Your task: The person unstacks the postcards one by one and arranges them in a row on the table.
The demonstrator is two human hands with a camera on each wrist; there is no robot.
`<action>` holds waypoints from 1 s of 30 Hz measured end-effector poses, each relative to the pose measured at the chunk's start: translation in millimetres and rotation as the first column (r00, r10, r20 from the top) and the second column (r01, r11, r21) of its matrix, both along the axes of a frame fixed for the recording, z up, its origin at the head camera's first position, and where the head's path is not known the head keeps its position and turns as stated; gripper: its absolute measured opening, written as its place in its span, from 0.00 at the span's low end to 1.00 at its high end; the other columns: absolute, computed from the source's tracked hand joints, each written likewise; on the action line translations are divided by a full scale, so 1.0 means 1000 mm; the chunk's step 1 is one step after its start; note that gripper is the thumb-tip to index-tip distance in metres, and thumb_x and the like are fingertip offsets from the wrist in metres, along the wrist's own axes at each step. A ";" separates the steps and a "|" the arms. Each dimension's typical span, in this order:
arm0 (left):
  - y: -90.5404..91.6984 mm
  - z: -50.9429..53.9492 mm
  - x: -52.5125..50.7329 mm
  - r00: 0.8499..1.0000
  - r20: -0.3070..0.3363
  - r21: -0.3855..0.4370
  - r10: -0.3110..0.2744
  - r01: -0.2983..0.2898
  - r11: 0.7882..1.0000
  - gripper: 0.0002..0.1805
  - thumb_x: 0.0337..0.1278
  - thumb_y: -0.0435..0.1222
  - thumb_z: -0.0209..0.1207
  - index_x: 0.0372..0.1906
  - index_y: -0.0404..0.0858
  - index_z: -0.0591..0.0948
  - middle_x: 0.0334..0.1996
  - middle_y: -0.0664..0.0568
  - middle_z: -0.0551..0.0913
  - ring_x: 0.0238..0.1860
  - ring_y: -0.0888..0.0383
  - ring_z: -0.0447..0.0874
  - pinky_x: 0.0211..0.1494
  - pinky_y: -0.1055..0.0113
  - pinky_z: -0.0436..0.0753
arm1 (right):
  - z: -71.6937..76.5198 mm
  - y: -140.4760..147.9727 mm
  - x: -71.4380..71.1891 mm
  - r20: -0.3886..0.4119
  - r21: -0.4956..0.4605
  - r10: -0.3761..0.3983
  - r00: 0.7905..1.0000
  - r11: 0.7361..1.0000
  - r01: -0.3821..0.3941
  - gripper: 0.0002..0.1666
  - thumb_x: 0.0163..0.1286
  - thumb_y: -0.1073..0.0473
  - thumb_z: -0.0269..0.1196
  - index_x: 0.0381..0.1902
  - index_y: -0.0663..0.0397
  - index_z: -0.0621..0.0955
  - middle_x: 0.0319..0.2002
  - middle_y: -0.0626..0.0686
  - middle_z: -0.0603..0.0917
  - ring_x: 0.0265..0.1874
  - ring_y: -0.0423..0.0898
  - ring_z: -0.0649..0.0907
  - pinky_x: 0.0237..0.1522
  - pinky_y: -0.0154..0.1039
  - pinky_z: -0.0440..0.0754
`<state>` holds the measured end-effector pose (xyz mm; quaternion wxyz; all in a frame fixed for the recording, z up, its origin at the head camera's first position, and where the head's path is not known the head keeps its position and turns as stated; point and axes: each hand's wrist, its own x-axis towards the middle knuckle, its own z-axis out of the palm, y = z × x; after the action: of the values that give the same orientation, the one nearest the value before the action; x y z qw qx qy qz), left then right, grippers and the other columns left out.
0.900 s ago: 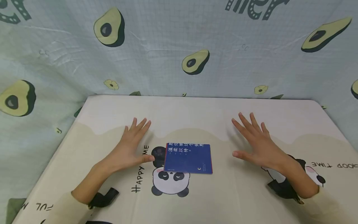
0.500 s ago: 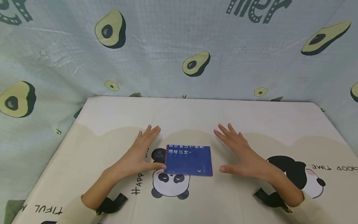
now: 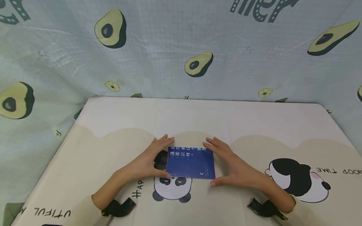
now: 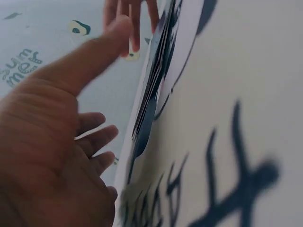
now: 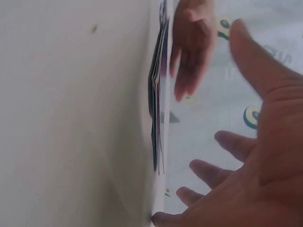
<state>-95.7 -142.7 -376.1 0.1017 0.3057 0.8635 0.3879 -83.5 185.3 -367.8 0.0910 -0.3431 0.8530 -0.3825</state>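
A thin blue booklet-like stack [image 3: 190, 163] with white Chinese characters and a small moon mark lies flat on the table. Edge-on in the left wrist view, the stack [image 4: 154, 80] shows several thin layers; the right wrist view shows its layered edge [image 5: 157, 94] too. My left hand [image 3: 154, 158] is spread at the stack's left side, thumb by its near left corner. On the other side my right hand [image 3: 230, 164] is spread, thumb by the near right corner and fingers at the far right corner. Both wrist views show gaps between hands and stack.
The pale tablecloth [image 3: 198, 119] carries printed pandas, a printed dog [image 3: 297, 180] and lettering. Behind the table hangs a light curtain [image 3: 158, 37] with avocado prints. Black straps [image 3: 121, 207] sit at both wrists.
Both hands have moved inward from the sides, the left rightward and the right leftward, and now flank the blue stack. The stack has stayed in place.
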 end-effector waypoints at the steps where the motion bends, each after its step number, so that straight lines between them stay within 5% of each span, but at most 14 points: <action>1: 0.000 -0.002 0.000 1.000 0.012 -0.001 0.002 -0.002 1.000 0.61 0.34 0.48 0.77 0.75 0.44 0.54 0.74 0.50 0.53 0.75 0.50 0.38 0.73 0.47 0.37 | -0.002 -0.001 0.000 -0.005 -0.003 -0.001 1.000 1.000 0.001 0.61 0.47 0.40 0.76 0.74 0.43 0.58 0.74 0.52 0.51 0.73 0.57 0.45 0.63 0.69 0.55; 7: -0.001 -0.009 0.002 0.999 0.031 -0.008 0.035 -0.035 0.999 0.60 0.32 0.47 0.78 0.75 0.45 0.56 0.75 0.47 0.50 0.74 0.42 0.35 0.69 0.36 0.41 | -0.013 -0.005 -0.002 -0.071 0.019 -0.033 0.997 0.999 0.034 0.60 0.47 0.38 0.75 0.73 0.46 0.60 0.73 0.55 0.55 0.72 0.55 0.51 0.64 0.62 0.60; 30: 0.003 -0.019 -0.003 0.992 -0.105 -0.029 -0.073 0.070 0.997 0.56 0.31 0.47 0.78 0.71 0.41 0.62 0.71 0.47 0.60 0.74 0.50 0.47 0.74 0.52 0.39 | -0.030 -0.001 0.000 -0.170 0.053 -0.007 0.985 0.998 0.017 0.52 0.50 0.42 0.75 0.70 0.46 0.66 0.68 0.52 0.61 0.68 0.52 0.56 0.61 0.59 0.58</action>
<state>-98.2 -139.4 -394.6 0.0735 0.3551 0.8611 0.3563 -83.7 183.9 -397.9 0.0251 -0.3667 0.8697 -0.3294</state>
